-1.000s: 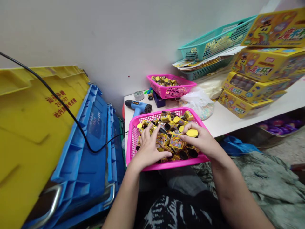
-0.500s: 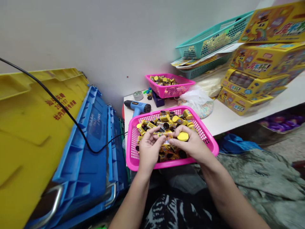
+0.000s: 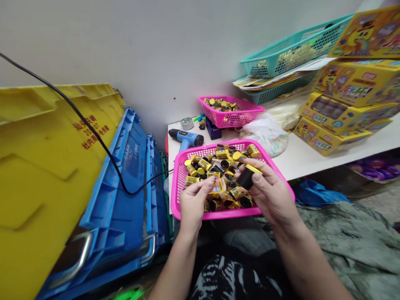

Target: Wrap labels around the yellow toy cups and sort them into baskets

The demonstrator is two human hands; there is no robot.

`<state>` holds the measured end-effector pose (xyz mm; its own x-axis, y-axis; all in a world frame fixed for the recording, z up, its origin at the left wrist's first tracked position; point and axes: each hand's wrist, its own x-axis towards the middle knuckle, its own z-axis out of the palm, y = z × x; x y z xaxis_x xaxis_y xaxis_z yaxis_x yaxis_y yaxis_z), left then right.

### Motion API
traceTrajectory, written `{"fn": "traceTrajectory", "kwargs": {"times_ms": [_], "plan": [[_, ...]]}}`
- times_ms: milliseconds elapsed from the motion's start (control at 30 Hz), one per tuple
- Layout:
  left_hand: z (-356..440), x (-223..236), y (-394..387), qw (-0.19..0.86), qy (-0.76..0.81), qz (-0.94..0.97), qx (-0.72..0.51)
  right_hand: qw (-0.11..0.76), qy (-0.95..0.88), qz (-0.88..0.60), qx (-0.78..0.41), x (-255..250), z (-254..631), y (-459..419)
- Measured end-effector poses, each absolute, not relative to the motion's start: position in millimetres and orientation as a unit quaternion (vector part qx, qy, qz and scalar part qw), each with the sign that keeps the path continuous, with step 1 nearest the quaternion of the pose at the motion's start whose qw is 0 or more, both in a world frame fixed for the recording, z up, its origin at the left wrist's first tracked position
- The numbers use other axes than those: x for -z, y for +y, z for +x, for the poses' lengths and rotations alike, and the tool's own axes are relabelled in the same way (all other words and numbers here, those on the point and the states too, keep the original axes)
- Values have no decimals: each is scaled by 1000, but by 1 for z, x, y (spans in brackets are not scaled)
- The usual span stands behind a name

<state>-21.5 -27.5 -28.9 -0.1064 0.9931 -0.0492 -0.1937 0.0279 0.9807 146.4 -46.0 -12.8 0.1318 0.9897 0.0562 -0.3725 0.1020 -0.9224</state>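
My right hand [image 3: 275, 198] is closed around a small black tub with a yellow lid [image 3: 245, 178], tilted above the basket. My left hand [image 3: 192, 204] pinches a printed yellow-and-pink film label sleeve [image 3: 219, 186] between thumb and fingers, a little left of the tub and apart from it. Both hands are over the near part of a pink mesh basket [image 3: 231, 215]. Inside lie many small tubs in yellow printed wrap [image 3: 223, 154], some with yellow lids and some showing black ends.
Behind the basket lie a blue heat gun [image 3: 187, 139] and a tape roll [image 3: 186, 123]. A second pink basket [image 3: 233, 121], a plastic bag [image 3: 265, 139] and stacked yellow boxes [image 3: 342, 89] stand on the table. Blue crates [image 3: 125, 179] and a hanging black cable [image 3: 103, 141] are at left.
My hands have moved apart. The right one has turned, so the tub's black side now shows, and the left keeps the sleeve. The view has shifted slightly.
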Motion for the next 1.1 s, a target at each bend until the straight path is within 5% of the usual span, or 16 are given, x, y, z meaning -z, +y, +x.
{"fn": "traceTrajectory", "kwargs": {"times_ms": [700,1100], "plan": [[-22,23,-35,604,435,427,-514,564,-540,-428,-455,39,137,-48],[-27,12,-48,585,410,530,-457,503,-377,-255,-734,37,119,-55]]}}
